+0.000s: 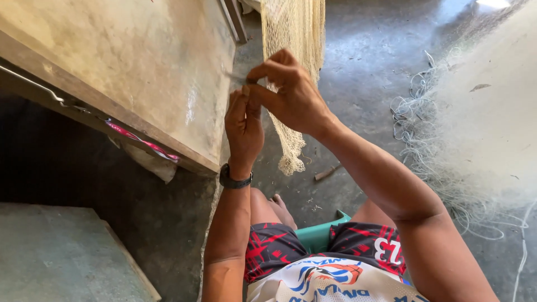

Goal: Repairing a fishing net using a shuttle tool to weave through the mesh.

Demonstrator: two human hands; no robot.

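A cream mesh fishing net (295, 33) hangs down in front of me, its lower end (291, 159) bunched above the floor. My left hand (243, 126), with a dark watch on the wrist, pinches the net's edge with fingers closed. My right hand (291, 92) sits just above and to the right of it, fingers pinched on the net and what looks like a thin netting needle (235, 76) poking left. The two hands touch each other.
A weathered wooden table (140, 67) stands at left, close to my left hand. A large pile of pale fine net and loose line (475, 123) lies on the concrete floor at right. I sit on a green seat (319, 232). A small stick (327, 172) lies on the floor.
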